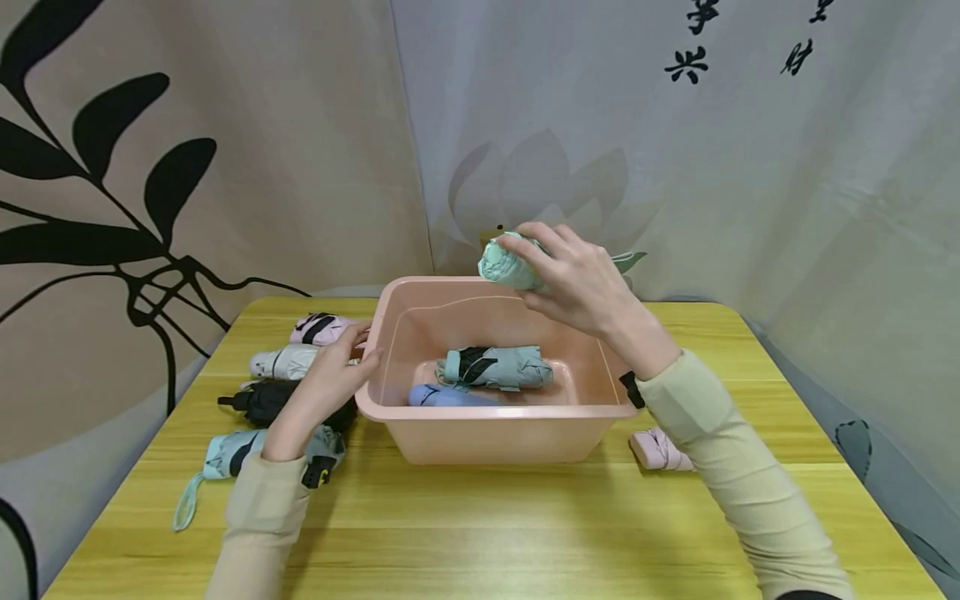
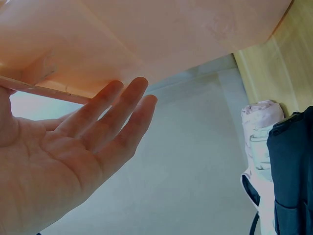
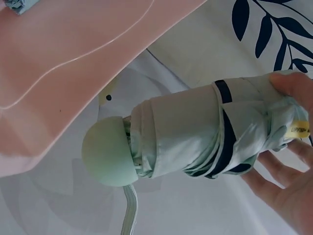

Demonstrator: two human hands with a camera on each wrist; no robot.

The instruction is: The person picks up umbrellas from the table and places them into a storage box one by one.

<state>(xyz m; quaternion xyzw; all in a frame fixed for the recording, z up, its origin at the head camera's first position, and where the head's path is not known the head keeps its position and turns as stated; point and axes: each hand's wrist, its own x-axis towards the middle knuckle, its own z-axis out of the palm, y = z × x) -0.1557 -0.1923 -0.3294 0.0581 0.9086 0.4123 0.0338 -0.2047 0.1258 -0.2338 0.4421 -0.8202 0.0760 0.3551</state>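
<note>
A pink plastic basin (image 1: 495, 433) stands mid-table, with a light blue folded umbrella (image 1: 510, 368) and a blue folded umbrella (image 1: 450, 396) lying inside. Over its far right rim my right hand (image 1: 581, 279) holds a mint green folded umbrella (image 1: 506, 262). The right wrist view shows fingers and thumb around one end of it; the rounded handle (image 3: 108, 152) and its strap point away from the palm. My left hand (image 1: 330, 379) is at the basin's left side. Its fairly straight fingers (image 2: 129, 110) touch the outer wall just under the rim.
Left of the basin lie folded umbrellas: pink (image 1: 318, 329), white (image 1: 285, 362), black (image 1: 266, 404), and light blue (image 1: 225, 454) with a wrist loop. A pale pink folded item (image 1: 660, 450) lies right of the basin. A printed curtain (image 1: 300, 167) hangs behind the table.
</note>
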